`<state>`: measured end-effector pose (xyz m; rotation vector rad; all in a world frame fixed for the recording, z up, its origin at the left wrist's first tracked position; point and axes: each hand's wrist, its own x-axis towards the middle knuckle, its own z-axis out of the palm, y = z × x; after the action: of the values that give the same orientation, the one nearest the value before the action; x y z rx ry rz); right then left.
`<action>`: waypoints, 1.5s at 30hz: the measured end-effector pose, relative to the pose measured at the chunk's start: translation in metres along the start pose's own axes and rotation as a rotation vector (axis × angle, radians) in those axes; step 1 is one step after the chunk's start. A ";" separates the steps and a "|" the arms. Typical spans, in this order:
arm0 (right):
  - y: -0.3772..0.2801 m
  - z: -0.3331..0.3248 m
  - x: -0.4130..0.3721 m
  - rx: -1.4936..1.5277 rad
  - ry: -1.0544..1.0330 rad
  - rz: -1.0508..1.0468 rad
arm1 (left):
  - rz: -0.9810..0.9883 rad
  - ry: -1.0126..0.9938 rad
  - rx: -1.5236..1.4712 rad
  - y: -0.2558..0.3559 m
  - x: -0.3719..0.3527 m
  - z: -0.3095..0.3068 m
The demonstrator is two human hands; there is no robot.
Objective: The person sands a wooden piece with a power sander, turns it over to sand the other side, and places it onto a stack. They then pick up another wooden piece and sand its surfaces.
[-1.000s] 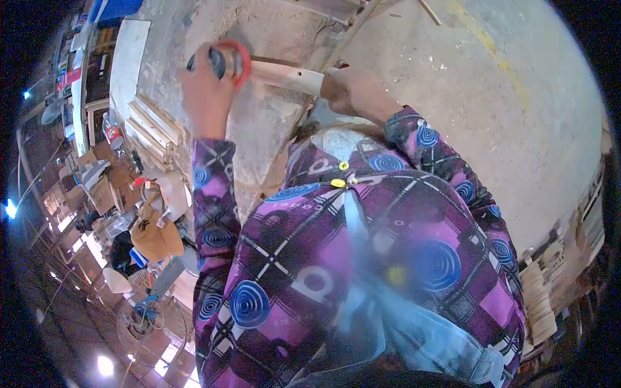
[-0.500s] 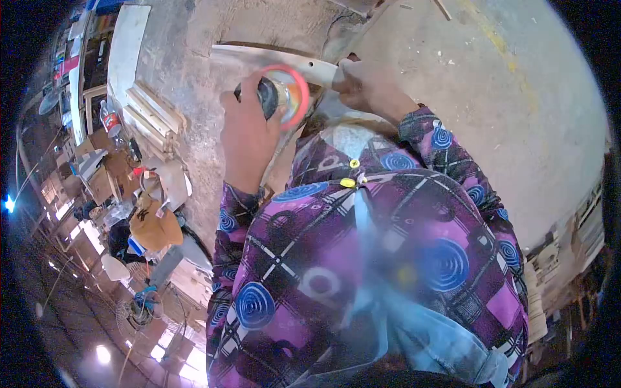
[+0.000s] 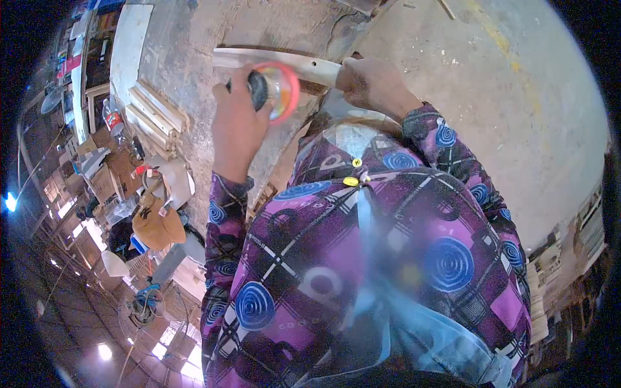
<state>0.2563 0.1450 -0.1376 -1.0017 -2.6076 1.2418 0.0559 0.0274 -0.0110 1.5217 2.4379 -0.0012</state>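
My left hand (image 3: 239,129) is closed around a black-bodied tool (image 3: 258,90) with a round, red-rimmed disc (image 3: 284,94). The disc is blurred, and the tool's exact kind cannot be made out. It lies against or just over the near edge of a pale wooden strip (image 3: 297,63), which has a small dark hole near its right part. At the strip's right end, my right hand (image 3: 375,84) grips it with curled fingers. Part of the strip's lower edge is hidden behind the disc and my left hand.
Stacked wooden pieces (image 3: 154,116) lie on the floor to the left, below a pale board (image 3: 129,48). Further down are a plastic bottle (image 3: 112,119), a tan cap (image 3: 157,224) and a fan (image 3: 143,304). More wood (image 3: 550,271) is piled at the right edge.
My left hand and the tool have shifted slightly left along the strip. My right hand still grips the strip's end, almost in the same place.
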 end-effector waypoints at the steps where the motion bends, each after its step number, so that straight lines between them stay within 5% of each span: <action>1: 0.001 0.000 -0.001 0.045 0.069 -0.033 | -0.028 0.021 0.029 -0.004 0.003 -0.001; 45: 0.006 -0.011 -0.009 0.067 0.093 -0.059 | 0.042 -0.019 0.039 0.019 -0.005 -0.004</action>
<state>0.2701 0.1499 -0.1322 -0.9409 -2.4899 1.2288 0.0739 0.0319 -0.0033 1.5811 2.4042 -0.0551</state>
